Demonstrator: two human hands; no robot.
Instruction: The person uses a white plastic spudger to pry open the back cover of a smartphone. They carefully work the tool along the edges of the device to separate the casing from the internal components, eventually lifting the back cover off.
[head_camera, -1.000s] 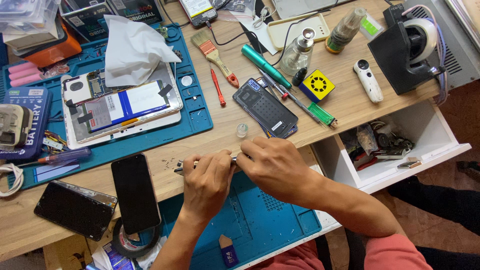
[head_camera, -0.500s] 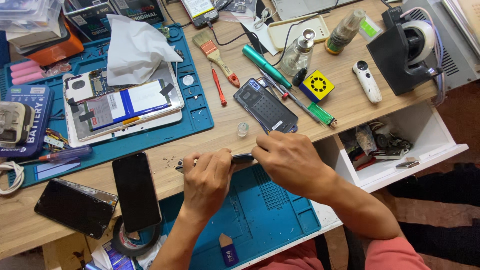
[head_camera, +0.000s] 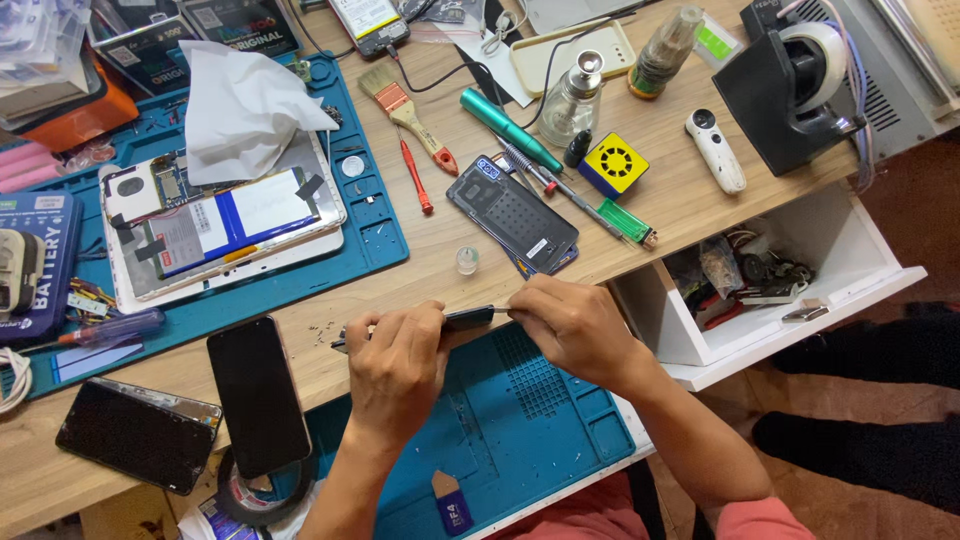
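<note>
My left hand (head_camera: 395, 365) grips a thin dark phone part (head_camera: 468, 318) held on edge above the near blue work mat (head_camera: 530, 430). My right hand (head_camera: 575, 330) pinches a small slim tool against the part's right end; the tool's tip is hidden by my fingers. Both hands hover at the front edge of the wooden table (head_camera: 660, 200).
A dark phone back cover (head_camera: 512, 213), a small clear cap (head_camera: 467, 260), a red screwdriver (head_camera: 414, 176), a brush (head_camera: 405, 115) and a green tool (head_camera: 510, 128) lie behind my hands. Two black phones (head_camera: 258, 392) (head_camera: 138, 434) rest at left. An opened tablet (head_camera: 215, 222) sits on the far mat. An open drawer (head_camera: 770, 290) is at right.
The camera view has shifted slightly. My hands stay together on the dark part, with the right hand's grip moved a little along its right end.
</note>
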